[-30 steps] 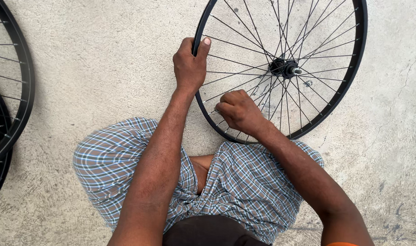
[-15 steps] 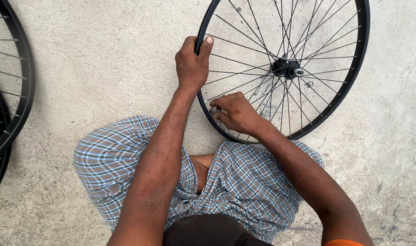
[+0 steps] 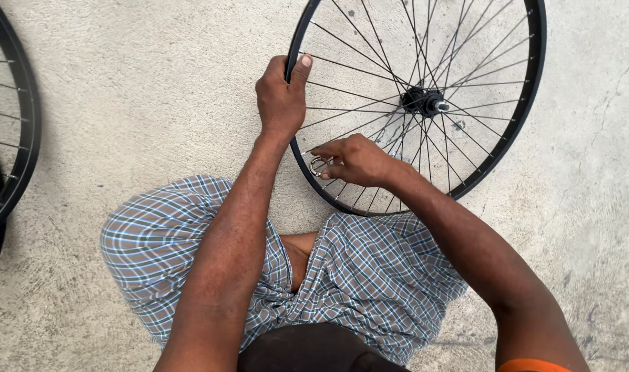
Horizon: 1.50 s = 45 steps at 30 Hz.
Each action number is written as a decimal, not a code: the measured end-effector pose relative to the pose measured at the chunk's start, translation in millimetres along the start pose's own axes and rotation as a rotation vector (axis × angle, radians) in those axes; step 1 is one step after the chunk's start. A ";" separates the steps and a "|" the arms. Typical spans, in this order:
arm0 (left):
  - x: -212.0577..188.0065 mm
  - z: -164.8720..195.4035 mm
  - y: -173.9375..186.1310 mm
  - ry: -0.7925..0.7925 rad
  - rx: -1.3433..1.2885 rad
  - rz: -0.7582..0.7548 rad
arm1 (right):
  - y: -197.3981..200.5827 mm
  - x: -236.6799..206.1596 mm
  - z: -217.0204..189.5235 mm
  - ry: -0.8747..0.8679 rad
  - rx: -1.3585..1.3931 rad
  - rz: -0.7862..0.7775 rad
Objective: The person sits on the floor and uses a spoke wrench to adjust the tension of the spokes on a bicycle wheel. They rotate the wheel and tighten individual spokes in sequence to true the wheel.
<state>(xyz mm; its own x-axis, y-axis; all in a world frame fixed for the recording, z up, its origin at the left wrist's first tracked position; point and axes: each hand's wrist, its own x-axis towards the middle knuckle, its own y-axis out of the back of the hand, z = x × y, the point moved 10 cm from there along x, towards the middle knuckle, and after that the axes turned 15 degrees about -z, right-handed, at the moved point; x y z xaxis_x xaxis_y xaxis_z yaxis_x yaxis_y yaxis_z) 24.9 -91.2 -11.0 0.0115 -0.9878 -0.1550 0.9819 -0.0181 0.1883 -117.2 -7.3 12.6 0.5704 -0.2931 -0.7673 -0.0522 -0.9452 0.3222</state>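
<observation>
Bicycle wheels: three in view. One whole wheel (image 3: 528, 131) under both hands, hub (image 3: 425, 102) at its middle: one hub. Two more wheels (image 3: 15, 186) well left of grip, cut by frame edge, overlapping. Hands: two, left hand (image 3: 281, 102) wrapped on rim, right hand (image 3: 356, 160) at spokes. Small metal tool (image 3: 318, 165): one, pinched in right fingers.

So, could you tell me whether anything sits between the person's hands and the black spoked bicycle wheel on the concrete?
Nothing visible does. The left hand grips the black spoked bicycle wheel directly at its rim, and the right hand holds a small metal ring-shaped tool against the spokes near the rim.
</observation>
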 end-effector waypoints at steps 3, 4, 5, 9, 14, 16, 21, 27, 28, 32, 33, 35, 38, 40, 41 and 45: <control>0.5 1.1 0.2 0.013 0.023 0.006 | -15.1 7.8 -1.4 -0.076 -0.177 -0.158; 0.8 1.6 -0.6 0.015 0.017 0.002 | -8.8 5.0 -10.0 -0.013 -0.254 -0.034; 1.0 1.7 -1.4 0.015 0.009 -0.004 | -8.1 -1.6 -17.6 0.045 -0.331 0.092; 1.6 3.4 -0.1 -0.001 -0.018 0.007 | -25.9 -18.6 -46.1 0.284 -0.901 0.558; 3.1 3.3 3.5 0.003 -0.031 0.014 | -26.2 -16.5 -35.8 0.407 -0.700 0.683; 3.3 6.9 6.9 -0.032 -0.045 0.035 | -20.2 -7.4 -31.0 0.276 -0.642 0.591; 3.5 3.3 8.1 0.001 -0.016 0.013 | -24.5 26.1 -4.8 -0.199 -0.518 -0.057; 5.0 -0.1 9.5 -0.029 -0.045 -0.002 | -11.2 27.0 -17.0 0.070 -0.170 -0.210; 5.4 -0.7 9.6 -0.028 -0.037 -0.001 | -6.0 24.6 -22.2 0.122 -0.279 -0.095; 5.2 -4.7 11.6 -0.001 -0.025 0.015 | -19.7 9.6 -36.5 0.199 -0.663 0.281; 5.8 -4.8 10.9 0.001 -0.027 0.010 | -21.4 8.8 -36.2 0.174 -0.745 0.364; 5.5 -2.3 13.3 -0.018 -0.013 0.029 | -26.7 0.4 -49.3 0.325 -0.788 0.544; 0.5 6.8 16.9 -0.094 0.011 0.067 | -30.7 -13.2 -53.7 0.447 -0.796 0.681; 1.2 8.5 19.5 -0.109 0.013 0.069 | -25.3 -11.9 -49.7 0.446 -0.754 0.659; 0.8 4.6 17.7 -0.076 -0.007 0.043 | -21.1 -12.8 -41.3 0.406 -0.707 0.599; 1.2 -5.9 15.9 0.035 0.003 0.007 | 3.0 -30.4 -24.1 0.316 -0.495 0.544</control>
<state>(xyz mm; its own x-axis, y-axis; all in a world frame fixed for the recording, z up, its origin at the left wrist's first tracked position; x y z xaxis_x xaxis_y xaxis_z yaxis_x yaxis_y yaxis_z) 41.6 -91.8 -13.9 0.0253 -0.9819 -0.1875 0.9813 -0.0114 0.1923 -115.0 2.2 50.2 0.7783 -0.5704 -0.2624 -0.0622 -0.4859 0.8718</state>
